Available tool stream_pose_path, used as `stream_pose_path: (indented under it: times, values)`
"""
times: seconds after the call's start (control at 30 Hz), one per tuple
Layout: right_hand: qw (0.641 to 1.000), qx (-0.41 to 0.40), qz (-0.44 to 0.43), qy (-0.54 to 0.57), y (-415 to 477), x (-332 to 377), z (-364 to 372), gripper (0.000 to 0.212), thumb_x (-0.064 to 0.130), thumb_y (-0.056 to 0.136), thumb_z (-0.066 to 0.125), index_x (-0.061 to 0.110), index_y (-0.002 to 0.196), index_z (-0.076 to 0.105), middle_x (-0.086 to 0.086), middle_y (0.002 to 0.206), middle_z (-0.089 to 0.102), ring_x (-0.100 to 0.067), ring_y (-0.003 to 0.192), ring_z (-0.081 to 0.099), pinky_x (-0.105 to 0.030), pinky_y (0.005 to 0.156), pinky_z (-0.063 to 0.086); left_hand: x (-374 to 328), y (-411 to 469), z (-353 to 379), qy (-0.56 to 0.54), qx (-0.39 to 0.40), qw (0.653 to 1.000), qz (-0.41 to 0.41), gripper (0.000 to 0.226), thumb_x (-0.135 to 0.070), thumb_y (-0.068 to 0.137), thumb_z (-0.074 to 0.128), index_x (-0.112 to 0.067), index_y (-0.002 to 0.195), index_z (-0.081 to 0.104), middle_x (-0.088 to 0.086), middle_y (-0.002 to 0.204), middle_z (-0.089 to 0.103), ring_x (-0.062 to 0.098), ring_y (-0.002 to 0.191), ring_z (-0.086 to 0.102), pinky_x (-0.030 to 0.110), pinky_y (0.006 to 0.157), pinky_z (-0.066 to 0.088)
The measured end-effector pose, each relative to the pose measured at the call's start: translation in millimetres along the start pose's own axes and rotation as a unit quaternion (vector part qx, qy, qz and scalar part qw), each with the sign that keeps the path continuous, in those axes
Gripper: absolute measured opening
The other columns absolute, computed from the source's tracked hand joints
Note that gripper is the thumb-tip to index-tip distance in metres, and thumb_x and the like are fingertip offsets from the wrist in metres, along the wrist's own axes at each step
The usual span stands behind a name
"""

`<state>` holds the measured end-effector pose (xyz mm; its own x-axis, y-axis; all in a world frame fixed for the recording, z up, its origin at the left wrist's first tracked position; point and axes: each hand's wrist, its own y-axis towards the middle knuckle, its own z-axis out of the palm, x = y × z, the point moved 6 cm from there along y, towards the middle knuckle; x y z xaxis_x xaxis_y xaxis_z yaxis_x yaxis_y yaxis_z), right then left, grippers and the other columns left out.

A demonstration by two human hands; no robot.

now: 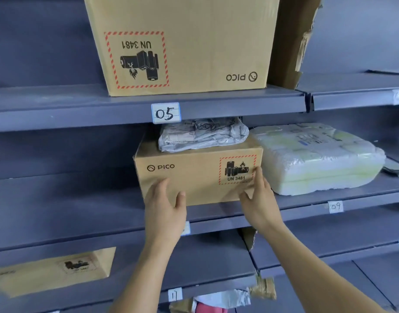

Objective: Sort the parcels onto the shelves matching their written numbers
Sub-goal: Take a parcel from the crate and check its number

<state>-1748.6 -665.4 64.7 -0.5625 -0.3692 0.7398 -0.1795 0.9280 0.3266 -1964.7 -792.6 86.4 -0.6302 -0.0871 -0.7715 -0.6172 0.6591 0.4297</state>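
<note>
1. Head view, stock: PICO carton [194,177] on middle shelf [81,222], below tag 05 [165,113]; long axis along shelf edge; grey mailer bag [203,134] on top.
2. Head view, hands: left hand [164,206] flat on front face; right hand [259,199] at right front corner; fingers straight, gripping nothing; carton directly ahead.

a small brown pico carton [194,175] sits upright at the front of the middle shelf [81,199], with a crumpled grey mailer bag [203,134] lying on top. a white foam-wrapped parcel [316,159] lies just beside it on the right. a larger pico carton [182,41] stands upside down on the upper shelf [58,102], tagged 05.
</note>
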Motion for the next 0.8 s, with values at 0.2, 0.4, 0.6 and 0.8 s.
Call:
stream_pose_path:
  times: [0.2,0.4,0.6,0.8]
  values:
    - [0.994,0.033,0.075,-0.070,-47.5,-24.3,-5.6,0.046,0.027,0.101,0.051,0.020,0.146,0.045,-0.001,0.146,0.047,-0.023,0.133,0.042,-0.039,0.097,0.046,7.0,-55.1,35.7,-0.036,0.140,0.988,-0.050,0.037,-0.032,0.096,0.060,-0.023,0.131,0.059,-0.011,0.133,0.059,0.013,0.125,0.053,0.026,0.100,0.041]
    - [0.977,0.107,0.141,-0.119,-93.0,-51.2,-22.5,0.044,0.039,0.103,0.049,0.011,0.136,0.053,-0.008,0.142,0.051,-0.029,0.127,0.048,-0.038,0.095,0.044,-5.2,-101.8,62.8,-0.022,0.244,0.968,-0.052,0.040,-0.035,0.097,0.059,-0.022,0.135,0.058,-0.009,0.138,0.058,0.011,0.129,0.050,0.023,0.103,0.036]
    - [0.966,0.139,0.169,-0.137,-127.6,-91.8,-62.8,0.059,0.049,0.101,0.048,0.013,0.148,0.044,-0.008,0.151,0.046,-0.029,0.134,0.047,-0.038,0.104,0.043,-35.9,-155.4,95.5,0.006,0.331,0.943,-0.033,0.051,-0.041,0.098,0.055,-0.021,0.144,0.049,-0.005,0.149,0.047,0.013,0.138,0.042,0.026,0.111,0.032]
    - [0.954,0.159,0.196,-0.160,-175.2,-140.8,-127.5,0.061,0.051,0.101,0.048,0.018,0.151,0.042,-0.006,0.155,0.041,-0.027,0.140,0.041,-0.037,0.108,0.040,-83.0,-222.4,126.1,0.038,0.377,0.925,-0.023,0.053,-0.045,0.097,0.055,-0.022,0.144,0.048,-0.004,0.149,0.047,0.015,0.137,0.044,0.028,0.108,0.036]
